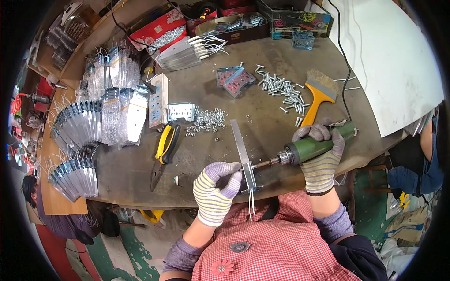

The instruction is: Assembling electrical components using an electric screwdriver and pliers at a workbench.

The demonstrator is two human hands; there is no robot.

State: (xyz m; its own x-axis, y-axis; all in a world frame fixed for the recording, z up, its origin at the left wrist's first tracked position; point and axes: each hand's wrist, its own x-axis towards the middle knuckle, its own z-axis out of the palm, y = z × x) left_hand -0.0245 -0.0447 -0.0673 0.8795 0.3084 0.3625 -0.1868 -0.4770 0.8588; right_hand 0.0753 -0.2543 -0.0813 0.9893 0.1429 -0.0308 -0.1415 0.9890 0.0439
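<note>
Grip status: right hand [321,157] closed around green power driver [316,146]; left hand [214,189] pinches metal strip [243,154] at its six-o'clock end. Recommend keeping driver bit square to strip, left fingers clear, strip braced against surface [262,126] edge.

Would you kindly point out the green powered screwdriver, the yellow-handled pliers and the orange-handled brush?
green powered screwdriver [315,146], head view, on its body.
yellow-handled pliers [165,144], head view, on the handles.
orange-handled brush [316,97], head view, on the handle.

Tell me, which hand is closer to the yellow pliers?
Left. The left hand holds the metal strip just right of the yellow pliers. The right hand grips the green power screwdriver, farther right.
</note>
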